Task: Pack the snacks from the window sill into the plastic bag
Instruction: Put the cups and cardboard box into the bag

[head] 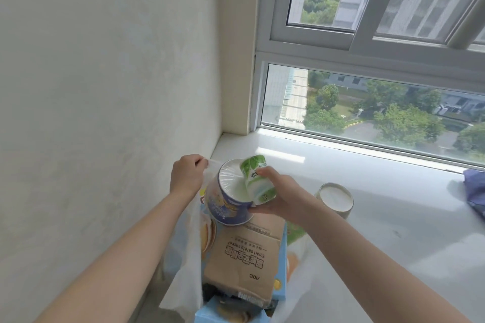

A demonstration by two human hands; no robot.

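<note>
Closest up: translucent white plastic bag (181,283) standing open on the near end of the window sill (380,231), hard against the wall (105,86) on the left. Stuffed pretty full already. Got a light-blue cookie box (225,313) at the very bottom edge. Then a brown cardboard box (244,257) printed "Smart safety socket" lying on top, a blue pancake-picture box (208,235) wedged along its left side, and something green (295,231) tucked in on the right, half hidden under the forearm.

Just above the bag's mouth: right hand (282,193) wrapped around a green-and-white cup (258,183), thumb on top, fingertips curled under the rim of a blue tub (225,204). Holding both tipped sideways, cup pressed into the tub's white bottom, tub right over the far end of the brown box. Can't say for sure whether gripping both or only the cup.

Left hand (186,176) a touch further back, clenched on a thin strip of the bag's edge, holding it up beside the tub.

Further out on the sill, just right of the right wrist: one more paper cup (336,198), upside down, white base up, not in the bag yet. Way off at the right edge, a bit of dark blue cloth (475,191). Beyond all that, the window (367,102), with trees and buildings far below.
</note>
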